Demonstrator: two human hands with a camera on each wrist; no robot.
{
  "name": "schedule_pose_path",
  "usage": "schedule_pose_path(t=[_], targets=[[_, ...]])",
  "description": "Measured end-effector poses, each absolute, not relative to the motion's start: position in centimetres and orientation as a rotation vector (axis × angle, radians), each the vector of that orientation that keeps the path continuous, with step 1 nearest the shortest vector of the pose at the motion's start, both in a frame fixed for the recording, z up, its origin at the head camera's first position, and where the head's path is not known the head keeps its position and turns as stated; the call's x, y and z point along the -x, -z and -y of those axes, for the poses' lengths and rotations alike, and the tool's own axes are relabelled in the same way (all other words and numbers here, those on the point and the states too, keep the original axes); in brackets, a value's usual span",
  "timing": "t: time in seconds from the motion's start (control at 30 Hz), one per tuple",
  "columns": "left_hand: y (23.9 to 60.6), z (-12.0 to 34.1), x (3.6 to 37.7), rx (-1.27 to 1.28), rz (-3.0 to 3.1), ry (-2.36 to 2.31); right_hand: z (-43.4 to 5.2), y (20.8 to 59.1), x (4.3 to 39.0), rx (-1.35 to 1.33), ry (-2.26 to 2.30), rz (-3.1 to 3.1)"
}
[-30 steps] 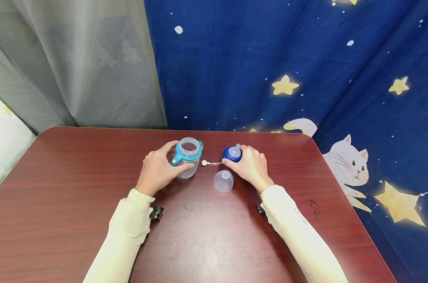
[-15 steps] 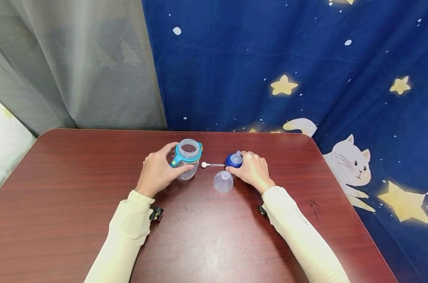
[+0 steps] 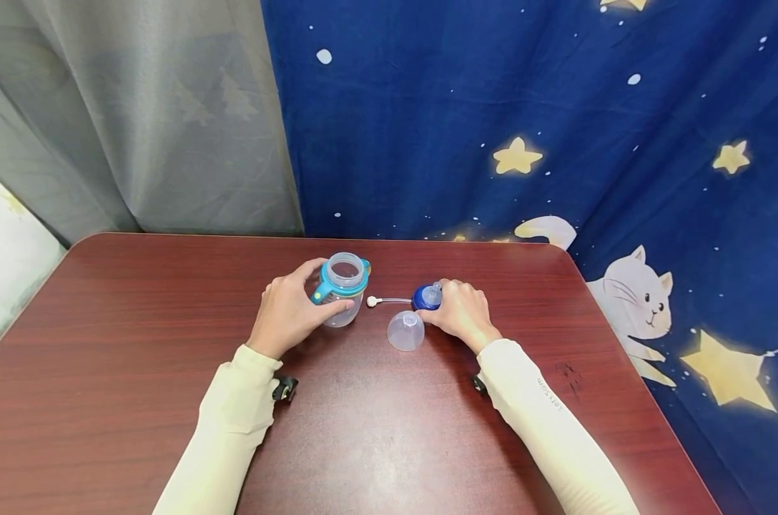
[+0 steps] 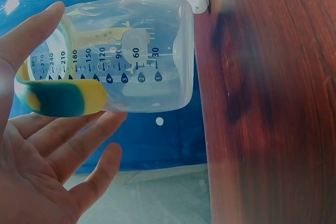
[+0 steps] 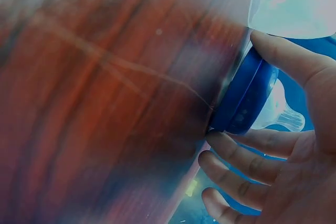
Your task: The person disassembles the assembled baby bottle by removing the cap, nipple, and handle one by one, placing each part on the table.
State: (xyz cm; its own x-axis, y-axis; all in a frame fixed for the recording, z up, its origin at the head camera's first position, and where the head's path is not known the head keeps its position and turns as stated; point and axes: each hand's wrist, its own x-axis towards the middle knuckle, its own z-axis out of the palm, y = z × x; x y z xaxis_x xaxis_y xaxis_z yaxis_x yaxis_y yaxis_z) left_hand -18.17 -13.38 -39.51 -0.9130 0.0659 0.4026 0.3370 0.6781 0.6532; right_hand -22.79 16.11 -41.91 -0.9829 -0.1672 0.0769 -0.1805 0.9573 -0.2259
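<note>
My left hand (image 3: 290,309) grips a clear baby bottle (image 4: 142,51) near its neck, thumb on one side and fingers on the other. The bottle is uncapped, with a turquoise handle ring (image 3: 344,286) and printed measuring marks. My right hand (image 3: 458,309) holds a blue collar with a clear nipple (image 5: 247,95) between thumb and fingers, low at the table. A thin straw with a white weighted ball (image 3: 372,302) reaches left from the collar along the table. Just in front of the collar stands a clear dome cap (image 3: 405,331), close to my right thumb.
The reddish-brown wooden table (image 3: 376,443) carries all of these things. Behind it hang a grey curtain (image 3: 202,129) and a blue star-patterned curtain (image 3: 415,121). Dark scuff marks (image 3: 569,373) show on the table at the right.
My right hand has moved the blue collar slightly toward me and to the right, down beside the dome cap. The left hand and bottle have stayed nearly in place.
</note>
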Motion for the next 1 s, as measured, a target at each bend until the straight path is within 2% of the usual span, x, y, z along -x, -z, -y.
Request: schedule_pose_path(t=[0.37,0.77,1.0], targets=[[39.6,13.4,18.3,0.336,2.57,1.096,-16.3,40.7,22.9,-0.303,-0.512,3.087],[39.4,13.3,18.3,0.537,2.532,1.341,-12.9,36.5,21.7,-1.02,-1.092,2.655],[39.2,13.4,18.2,0.618,2.511,1.443,-11.6,35.8,21.6,-1.194,-1.153,2.583]])
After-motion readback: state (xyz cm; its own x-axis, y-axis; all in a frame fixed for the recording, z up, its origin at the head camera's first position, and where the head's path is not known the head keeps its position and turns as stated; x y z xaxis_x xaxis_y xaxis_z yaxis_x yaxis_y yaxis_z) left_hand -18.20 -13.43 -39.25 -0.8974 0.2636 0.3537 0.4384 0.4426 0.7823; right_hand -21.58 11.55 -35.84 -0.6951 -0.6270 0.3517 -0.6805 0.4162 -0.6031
